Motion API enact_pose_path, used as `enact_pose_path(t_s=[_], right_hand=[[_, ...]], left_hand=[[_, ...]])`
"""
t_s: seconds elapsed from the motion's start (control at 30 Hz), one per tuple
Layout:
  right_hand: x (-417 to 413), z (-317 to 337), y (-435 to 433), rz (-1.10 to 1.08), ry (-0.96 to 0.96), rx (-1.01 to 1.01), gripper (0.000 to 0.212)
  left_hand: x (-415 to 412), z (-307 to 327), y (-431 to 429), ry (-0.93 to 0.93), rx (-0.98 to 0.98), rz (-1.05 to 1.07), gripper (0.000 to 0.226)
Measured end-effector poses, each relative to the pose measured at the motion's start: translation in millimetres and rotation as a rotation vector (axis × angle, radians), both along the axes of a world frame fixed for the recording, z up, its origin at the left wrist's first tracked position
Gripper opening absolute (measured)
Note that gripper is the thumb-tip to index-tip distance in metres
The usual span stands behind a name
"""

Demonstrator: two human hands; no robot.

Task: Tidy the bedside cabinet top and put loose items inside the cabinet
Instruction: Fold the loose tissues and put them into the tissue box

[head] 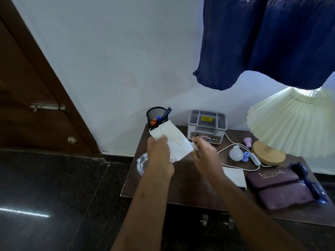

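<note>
White paper sheet (176, 140) held in air above bedside cabinet top (188, 187), just in front of mesh pen holder (157, 115). Left hand (159, 153): fingers clenched on upper corner. Right hand (204, 154): fingers pinch right edge. Judged light, limp, tearable; grip edges gently.

matt wood cabinet top (183, 192), mesh-metal pen cup (156, 115)

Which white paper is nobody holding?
The flat sheet lying on the cabinet top beside the maroon case. The left hand and right hand hold the crumpled paper.
</note>
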State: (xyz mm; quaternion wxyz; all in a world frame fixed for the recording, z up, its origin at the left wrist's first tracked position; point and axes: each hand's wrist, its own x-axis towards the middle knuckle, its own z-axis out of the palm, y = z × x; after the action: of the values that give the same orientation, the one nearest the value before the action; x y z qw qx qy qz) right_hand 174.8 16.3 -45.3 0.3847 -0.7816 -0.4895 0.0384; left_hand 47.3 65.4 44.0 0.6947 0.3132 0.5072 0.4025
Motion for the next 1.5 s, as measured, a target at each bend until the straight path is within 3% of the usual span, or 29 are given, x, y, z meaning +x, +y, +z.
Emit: enact_pose_path(t_s=[0.1, 0.23, 0.37, 0.47, 0.6, 0.67, 0.73, 0.87, 1.13, 1.27, 1.37, 1.5], right_hand=[[11, 44, -3, -0.142, 0.310, 0.120, 0.028], [13, 95, -23, -0.179, 0.983, 0.307, 0.028], [1, 104, -56, -0.077, 1.327, 0.392, 0.032], [-7, 95, -68, -0.031, 1.486, 0.298, 0.027], [-14, 93, -69, 0.014, 1.278, 0.215, 0.017], [-12, 96, -68, -0.031, 1.099, 0.199, 0.040], [-8, 102, -67, -0.087, 0.950, 0.220, 0.048], [1, 114, -66, -0.009, 0.893, 0.317, 0.049], [-9, 104, -57, 0.126, 0.576, 0.136, 0.049], [-9, 98, -53, 0.012, 0.579, 0.236, 0.043], [-9, 95, -51, -0.046, 0.621, 0.254, 0.039], [-11, 93, -47, -0.093, 0.760, 0.192, 0.042]], left_hand=[[-2, 1, 0, 0.022, 0.001, -0.014, 0.036], [-5, 9, -5, -0.006, 0.027, -0.008, 0.029], [-2, 12, -15, 0.042, 0.058, -0.107, 0.016], [6, 12, -27, 0.108, 0.066, -0.250, 0.018], [16, 12, -42, 0.106, 0.047, -0.339, 0.021], [17, 13, -43, 0.088, 0.044, -0.334, 0.018], [16, 14, -41, 0.086, 0.047, -0.317, 0.015], [16, 13, -36, 0.074, 0.036, -0.304, 0.022], [28, 14, -44, -0.032, -0.032, -0.318, 0.016], [32, 15, -46, -0.186, -0.129, -0.405, 0.037], [30, 11, -51, -0.135, -0.006, -0.483, 0.021], [29, 7, -47, 0.034, 0.072, -0.413, 0.015]])
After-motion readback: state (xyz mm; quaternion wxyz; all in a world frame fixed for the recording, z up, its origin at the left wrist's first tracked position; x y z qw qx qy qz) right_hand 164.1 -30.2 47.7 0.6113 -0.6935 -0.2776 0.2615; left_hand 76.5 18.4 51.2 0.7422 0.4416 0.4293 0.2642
